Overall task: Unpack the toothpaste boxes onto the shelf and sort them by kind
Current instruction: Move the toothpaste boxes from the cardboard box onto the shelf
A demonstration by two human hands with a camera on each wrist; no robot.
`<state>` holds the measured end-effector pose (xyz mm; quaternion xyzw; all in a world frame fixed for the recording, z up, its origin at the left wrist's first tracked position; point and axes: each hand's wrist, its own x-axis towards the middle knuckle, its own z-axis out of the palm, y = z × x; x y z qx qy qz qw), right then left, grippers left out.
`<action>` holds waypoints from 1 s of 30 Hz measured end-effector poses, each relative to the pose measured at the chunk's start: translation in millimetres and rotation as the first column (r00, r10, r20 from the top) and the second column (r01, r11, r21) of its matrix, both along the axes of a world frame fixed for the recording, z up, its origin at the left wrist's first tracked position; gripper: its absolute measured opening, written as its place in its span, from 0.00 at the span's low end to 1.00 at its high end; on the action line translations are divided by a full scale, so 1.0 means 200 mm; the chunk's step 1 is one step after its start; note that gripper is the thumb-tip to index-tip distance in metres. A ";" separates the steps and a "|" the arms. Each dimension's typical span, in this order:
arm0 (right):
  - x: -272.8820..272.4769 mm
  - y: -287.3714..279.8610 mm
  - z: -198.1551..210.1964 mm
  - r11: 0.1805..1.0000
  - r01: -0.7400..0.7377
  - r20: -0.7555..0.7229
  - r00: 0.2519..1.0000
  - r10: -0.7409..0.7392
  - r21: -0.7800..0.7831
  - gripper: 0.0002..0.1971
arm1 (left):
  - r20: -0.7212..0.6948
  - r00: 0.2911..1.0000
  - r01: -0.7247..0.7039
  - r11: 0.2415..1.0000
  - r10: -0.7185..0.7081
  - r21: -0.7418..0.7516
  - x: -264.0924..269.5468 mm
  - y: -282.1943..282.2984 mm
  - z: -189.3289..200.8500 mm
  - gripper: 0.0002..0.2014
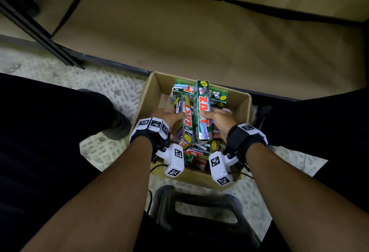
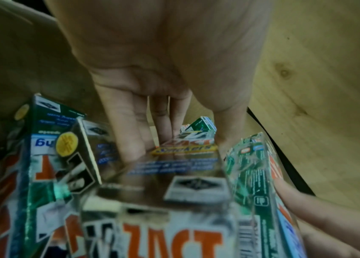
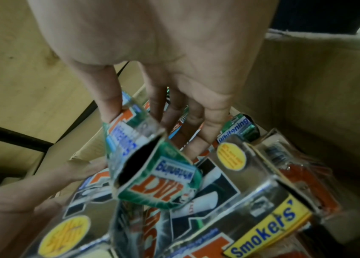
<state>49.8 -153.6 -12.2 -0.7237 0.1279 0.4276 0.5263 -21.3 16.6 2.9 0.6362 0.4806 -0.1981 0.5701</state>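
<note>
Shelf board (image 1: 199, 38): bare wherever visible, nothing unpacked onto it. Cardboard carton (image 1: 242, 110) on the floor before it: full of mixed green and silver toothpaste boxes, unsorted. Judgement: task at its start, all placing and sorting outstanding. Right hand (image 1: 220, 121) grips a green whitening box (image 1: 203, 110), thumb and fingers pinching it. Left hand (image 1: 166, 117) grips a silver smokers' box (image 1: 186, 121).
</note>
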 end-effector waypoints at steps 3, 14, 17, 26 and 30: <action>-0.02 0.00 0.05 1.000 -0.024 0.028 0.999 0.024 -0.003 0.09 | 0.052 0.998 -0.023 1.000 0.023 0.006 -0.03 0.00 0.04 0.33; -0.01 -0.03 0.33 0.995 -0.092 0.237 0.967 0.097 -0.031 0.11 | 0.213 0.977 -0.025 0.995 0.003 0.101 -0.09 -0.04 0.29 0.33; -0.02 -0.05 0.44 0.996 -0.082 0.270 0.959 0.083 -0.017 0.13 | 0.262 0.965 -0.019 0.992 -0.014 0.122 -0.12 -0.04 0.39 0.35; -0.09 -0.14 0.77 0.993 -0.109 0.446 0.888 0.114 -0.038 0.20 | 0.370 0.922 0.016 0.967 -0.112 0.255 -0.19 -0.08 0.73 0.34; -0.13 -0.19 0.98 0.995 -0.105 0.507 0.857 0.092 -0.004 0.11 | 0.445 0.883 0.004 0.951 -0.149 0.309 -0.20 -0.10 0.91 0.35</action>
